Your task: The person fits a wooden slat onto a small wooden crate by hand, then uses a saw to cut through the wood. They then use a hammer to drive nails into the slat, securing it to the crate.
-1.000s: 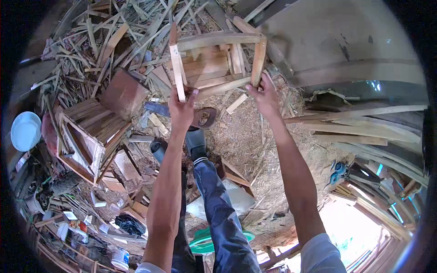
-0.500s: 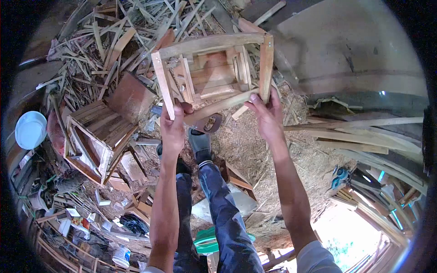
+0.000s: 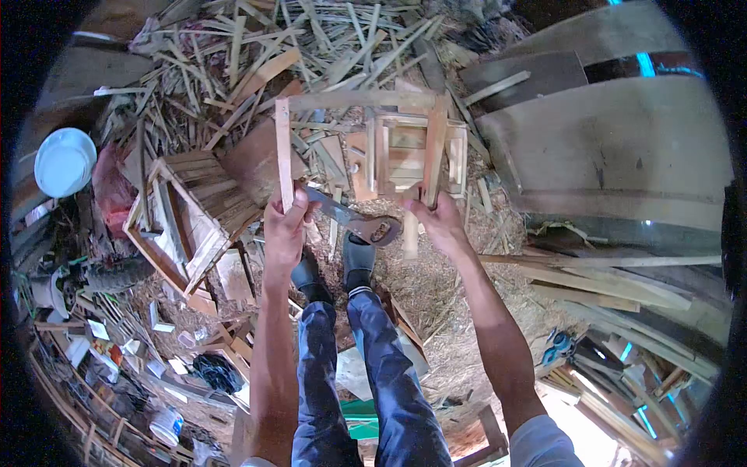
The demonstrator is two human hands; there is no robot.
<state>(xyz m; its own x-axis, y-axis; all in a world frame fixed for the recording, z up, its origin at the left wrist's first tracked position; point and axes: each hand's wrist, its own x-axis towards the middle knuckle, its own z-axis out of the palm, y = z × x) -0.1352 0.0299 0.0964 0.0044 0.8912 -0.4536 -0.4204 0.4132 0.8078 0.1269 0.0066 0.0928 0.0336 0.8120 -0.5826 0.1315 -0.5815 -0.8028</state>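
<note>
A three-sided wooden frame [image 3: 364, 100], one rail across two legs, is held up in front of me. My left hand [image 3: 285, 226] is closed round the lower end of its left leg. A handsaw [image 3: 342, 214] slants from the same hand, its blade end at the fingers and its brown loop handle towards the middle. My right hand [image 3: 438, 222] is closed at the bottom of the right leg. Below its fingers a short wooden slat [image 3: 411, 235] points down; the slat's upper part is hidden by the hand.
Behind the frame a small slatted wooden box [image 3: 459, 156] lies on the shavings. A larger slatted wooden piece [image 3: 191, 222] lies at left, near a white basin [image 3: 65, 163]. Scrap strips [image 3: 350, 50] are heaped at the back; long boards [image 3: 591, 272] lie at right.
The frame has turned and shifted lower in view. The slat, earlier lying across between the legs, now points down by my right hand. More of the handsaw's blade shows at my left hand.
</note>
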